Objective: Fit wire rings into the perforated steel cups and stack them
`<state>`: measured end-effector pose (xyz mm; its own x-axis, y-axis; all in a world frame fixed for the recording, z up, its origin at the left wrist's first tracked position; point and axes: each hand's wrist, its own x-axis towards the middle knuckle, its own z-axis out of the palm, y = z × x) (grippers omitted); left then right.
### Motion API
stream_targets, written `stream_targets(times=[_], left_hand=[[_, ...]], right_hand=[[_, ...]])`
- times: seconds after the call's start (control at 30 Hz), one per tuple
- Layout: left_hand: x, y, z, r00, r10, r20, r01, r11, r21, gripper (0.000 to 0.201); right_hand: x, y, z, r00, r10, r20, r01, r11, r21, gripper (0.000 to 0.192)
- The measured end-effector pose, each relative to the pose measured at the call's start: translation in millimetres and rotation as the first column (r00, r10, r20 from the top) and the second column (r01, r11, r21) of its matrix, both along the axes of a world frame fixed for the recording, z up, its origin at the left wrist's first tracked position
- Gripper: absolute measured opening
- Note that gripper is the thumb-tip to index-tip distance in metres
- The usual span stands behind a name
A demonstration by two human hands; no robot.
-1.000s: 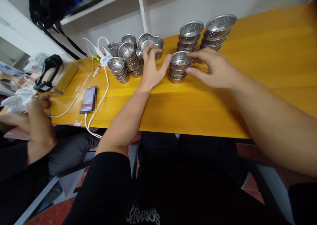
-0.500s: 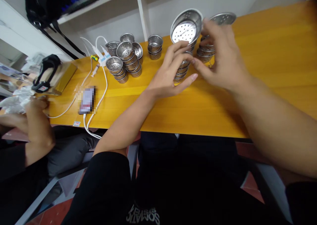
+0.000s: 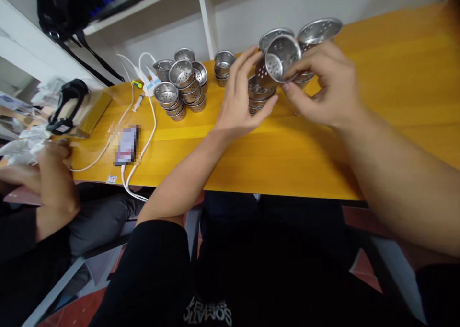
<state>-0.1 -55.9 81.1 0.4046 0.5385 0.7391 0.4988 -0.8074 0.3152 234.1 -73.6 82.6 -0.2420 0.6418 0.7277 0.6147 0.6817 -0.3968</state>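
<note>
My right hand (image 3: 325, 89) holds a small perforated steel cup (image 3: 278, 63) tilted on its side, its open mouth toward me, above a short stack of steel cups (image 3: 258, 96) on the yellow table (image 3: 273, 149). My left hand (image 3: 240, 101) is open, its fingers spread against the left side of that stack and reaching up beside the held cup. Two taller stacks of wider steel strainer bowls (image 3: 318, 32) stand just behind my hands.
A cluster of stacked steel cups (image 3: 181, 85) stands at the left, with a small stack (image 3: 223, 65) nearer the middle. A phone (image 3: 127, 145), white cables (image 3: 143, 125) and a black-handled tool on a box (image 3: 70, 109) lie farther left. Another person's hand (image 3: 53, 173) rests at the table's left edge.
My right hand had a wide strainer bowl lifted half a second ago; now it holds a smaller cup lower, over the near stack. My left hand moved from the left cluster to this stack.
</note>
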Motion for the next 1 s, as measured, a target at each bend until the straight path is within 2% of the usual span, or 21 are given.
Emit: stream_targets(times=[0.07,0.13,0.23,0.3,0.4,0.53,0.6,0.8,1.0], left_hand=[[-1.5,6.3,-2.5,0.999,-0.034,-0.033,0.034,0.999,-0.014,0.076],[-1.9,10.8,-5.0,0.997,-0.037,-0.074,0.033,0.998,-0.047,0.076],[-0.4,9.9,-5.0,0.994,-0.011,-0.112,0.001,0.996,-0.090,0.068],[1.3,7.1,-4.2,0.992,-0.037,-0.125,0.026,0.996,-0.085,0.066],[3.1,6.8,-5.9,0.988,-0.074,-0.134,0.061,0.993,-0.100,0.069],[1.3,13.7,-11.3,0.985,-0.049,-0.166,0.025,0.989,-0.147,0.074],[-0.9,17.4,-12.8,0.985,-0.039,-0.171,0.011,0.987,-0.160,0.075],[-7.4,25.4,-13.3,0.991,-0.075,-0.114,0.052,0.980,-0.190,0.071],[-8.4,30.8,-16.2,0.990,-0.058,-0.128,0.028,0.974,-0.223,0.072]], right_hand=[[-1.9,-1.0,-2.2,0.998,0.064,0.003,-0.064,0.998,-0.025,0.036],[-1.9,-0.4,-5.4,0.993,0.116,0.000,-0.116,0.993,-0.030,0.034],[-0.5,0.5,-7.3,0.988,0.155,0.024,-0.154,0.987,-0.038,0.050],[-0.4,-0.4,-6.4,0.986,0.153,0.063,-0.149,0.986,-0.074,0.057],[-1.8,-2.3,-4.5,0.982,0.172,0.074,-0.164,0.981,-0.108,0.049],[-3.7,-1.1,-5.4,0.974,0.222,0.035,-0.220,0.973,-0.069,0.034],[-4.4,1.1,-6.9,0.979,0.204,0.019,-0.203,0.978,-0.045,0.035],[-5.8,5.2,-9.4,0.998,0.043,-0.037,-0.044,0.999,-0.028,0.040],[-6.8,9.9,-15.0,0.991,0.106,-0.082,-0.116,0.985,-0.127,0.038]])
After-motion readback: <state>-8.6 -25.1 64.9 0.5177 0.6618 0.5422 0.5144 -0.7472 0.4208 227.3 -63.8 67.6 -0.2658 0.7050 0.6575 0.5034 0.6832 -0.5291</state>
